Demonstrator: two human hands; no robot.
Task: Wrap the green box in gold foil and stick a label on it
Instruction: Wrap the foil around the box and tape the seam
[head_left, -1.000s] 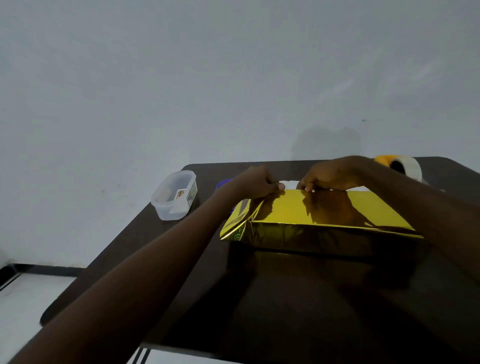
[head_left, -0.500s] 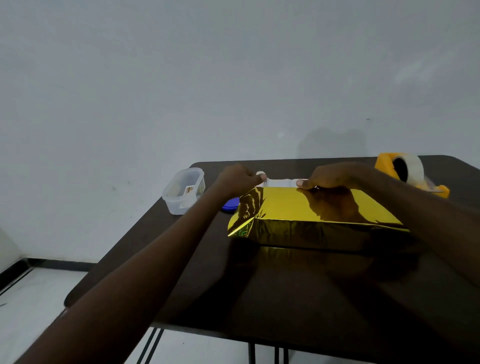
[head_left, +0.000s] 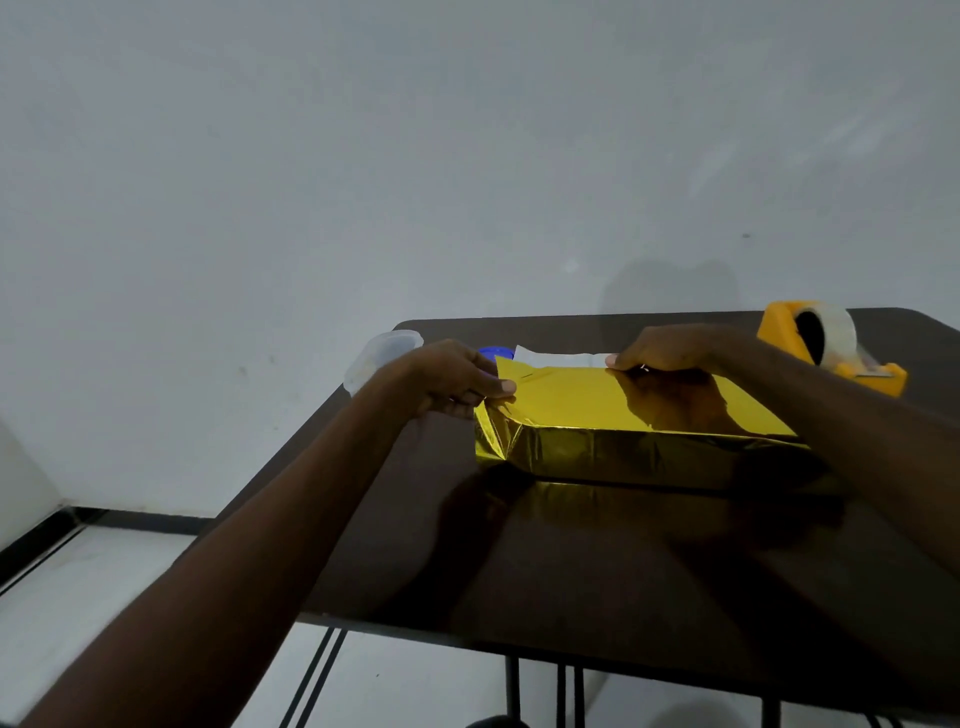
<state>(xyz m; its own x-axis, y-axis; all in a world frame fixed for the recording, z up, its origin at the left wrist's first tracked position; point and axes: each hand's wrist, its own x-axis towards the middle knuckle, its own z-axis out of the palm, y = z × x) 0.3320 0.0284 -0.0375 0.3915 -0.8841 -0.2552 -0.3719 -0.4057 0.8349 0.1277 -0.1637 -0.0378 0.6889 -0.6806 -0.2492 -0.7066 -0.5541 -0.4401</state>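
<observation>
The box (head_left: 644, 421), covered in gold foil (head_left: 571, 400), lies on the dark tabletop (head_left: 571, 561), right of centre. The left hand (head_left: 452, 382) pinches the foil at the box's far left corner, fingers curled. The right hand (head_left: 670, 348) presses curled fingers on the far edge, pinning a white strip (head_left: 561, 357). A tape dispenser (head_left: 826, 348) stands far right; a clear tub (head_left: 379, 356) and a blue cap (head_left: 496, 353) sit far left.

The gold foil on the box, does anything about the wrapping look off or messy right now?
The gold foil lies smooth on top, but its left end is unfolded and crumpled, sticking out past the box where the left hand pinches it. A white strip shows along the far edge by the right hand.
</observation>
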